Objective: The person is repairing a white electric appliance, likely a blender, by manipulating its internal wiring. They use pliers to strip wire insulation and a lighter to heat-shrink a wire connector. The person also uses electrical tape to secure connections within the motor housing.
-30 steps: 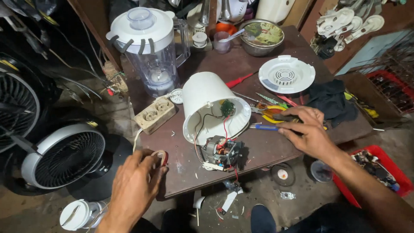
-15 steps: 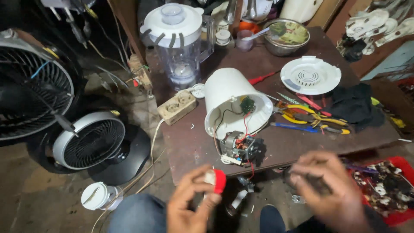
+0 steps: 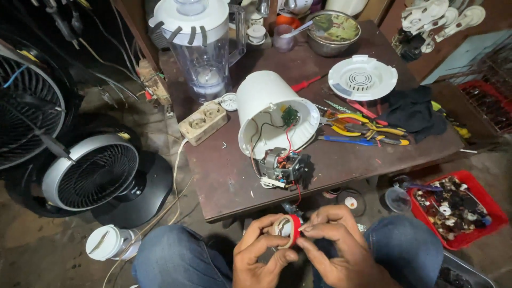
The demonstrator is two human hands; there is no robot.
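Cluttered repair table [image 3: 229,181], motor [image 3: 284,168] wired to its housing [image 3: 266,109] at the near edge; below it, left hand [image 3: 261,250] grips a tape roll [image 3: 288,230] while right-hand [image 3: 341,250] fingertips pinch its end, apparently ready for peeling tape.

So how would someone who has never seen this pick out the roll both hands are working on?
Start at the dark brown table and the overturned white housing with its motor pulled out. Just below the near edge, the left hand and right hand meet on a small roll of red tape, the only red ring held off the table.
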